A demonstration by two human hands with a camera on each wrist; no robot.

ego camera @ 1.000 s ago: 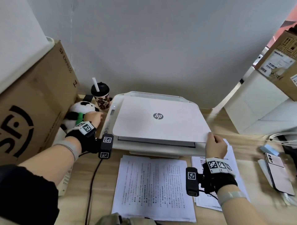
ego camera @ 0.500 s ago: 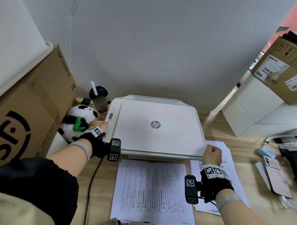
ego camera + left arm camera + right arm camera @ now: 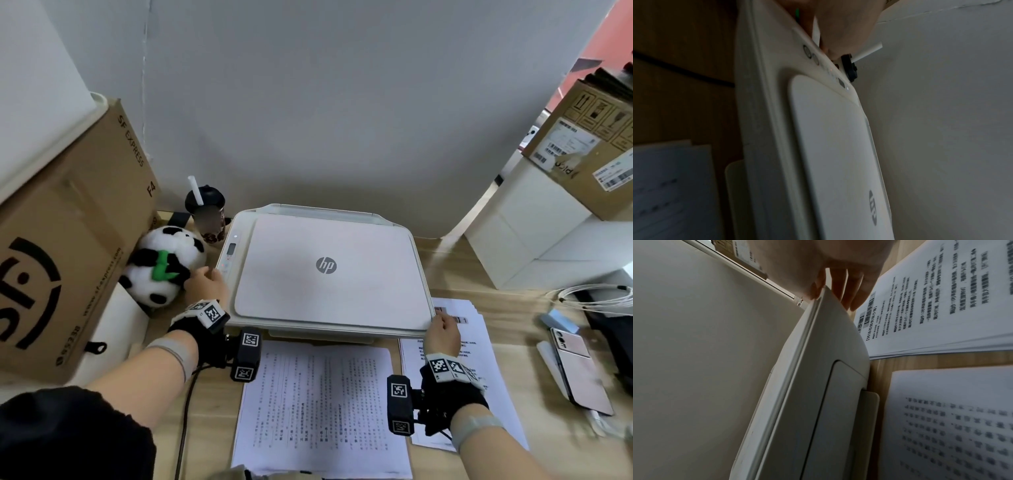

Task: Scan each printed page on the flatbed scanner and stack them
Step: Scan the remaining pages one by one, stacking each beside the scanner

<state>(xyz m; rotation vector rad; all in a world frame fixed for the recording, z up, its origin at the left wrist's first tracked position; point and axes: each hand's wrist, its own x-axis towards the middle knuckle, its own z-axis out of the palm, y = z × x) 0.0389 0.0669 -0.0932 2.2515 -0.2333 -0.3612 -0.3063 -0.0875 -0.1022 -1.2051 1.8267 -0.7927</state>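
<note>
The white HP flatbed scanner (image 3: 326, 265) sits mid-desk with its lid (image 3: 818, 340) down flat. My right hand (image 3: 442, 330) is at the lid's front right corner, thumb on top and fingers (image 3: 851, 288) running down past the edge, pinching that corner. At the scanner's left rim my left hand (image 3: 205, 282) holds nothing, and a fingertip (image 3: 828, 50) touches the strip of round buttons (image 3: 810, 54). A printed page (image 3: 318, 404) lies face up in front of the scanner. A stack of printed pages (image 3: 479, 346) lies to its right, partly under my right wrist.
A panda plush (image 3: 164, 267) and a lidded cup with a straw (image 3: 205, 212) stand left of the scanner, beside a big cardboard box (image 3: 68, 240). A phone (image 3: 579, 370) and white cables (image 3: 596, 298) lie at the right. White boxes (image 3: 534, 233) stand back right.
The lid, raised a little a second ago, has come down flat under my right hand. My left hand has moved from beside the panda onto the button strip.
</note>
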